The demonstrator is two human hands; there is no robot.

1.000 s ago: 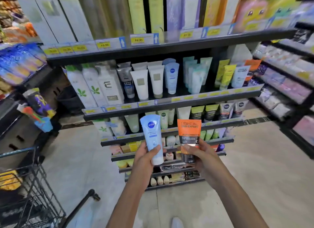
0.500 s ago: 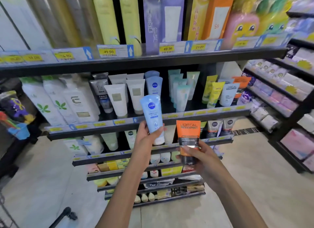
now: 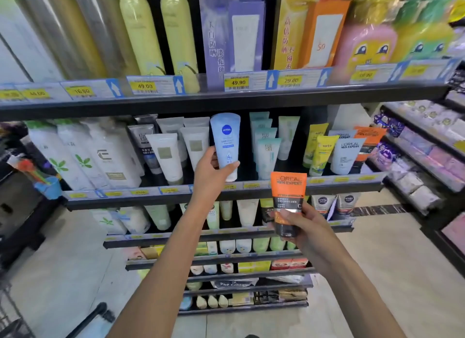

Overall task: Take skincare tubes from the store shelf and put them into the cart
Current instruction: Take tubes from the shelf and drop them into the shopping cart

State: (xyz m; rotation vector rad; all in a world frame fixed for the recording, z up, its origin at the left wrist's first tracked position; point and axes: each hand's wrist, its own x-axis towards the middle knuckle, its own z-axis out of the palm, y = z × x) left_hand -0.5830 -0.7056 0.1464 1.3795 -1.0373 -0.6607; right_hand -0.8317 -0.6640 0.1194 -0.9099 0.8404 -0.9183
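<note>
The left hand (image 3: 214, 173) is holding a light blue tube (image 3: 226, 144) up at the second shelf (image 3: 226, 194), in the gap between the white tubes (image 3: 181, 151) on the left and the teal tubes (image 3: 266, 144) on the right. Its grip is wrapping around the low part of the tube, near the cap. The right hand (image 3: 305, 227) is holding an orange and black tube (image 3: 288, 201) lower down and nearer, in front of the shelves. Its grip is pinching the dark bottom end.

What could be going wrong? The blue tube is sitting very close to the white tubes and the teal ones. If the hand is swinging sideways, it may be knocking those over. The orange tube is only being held by its end, so it may be slipping out and falling to the floor (image 3: 63, 274). The cart (image 3: 10, 320) is just peeking in at the near left corner, well apart from both hands, so both tubes are having a long way to travel, and a tube may be getting dropped on the way.

Counting: two hands, two tubes being held, one in each. About four white tubes are standing on the shelf, four or so teal ones, two yellow ones (image 3: 319, 149). One cart corner is showing.
</note>
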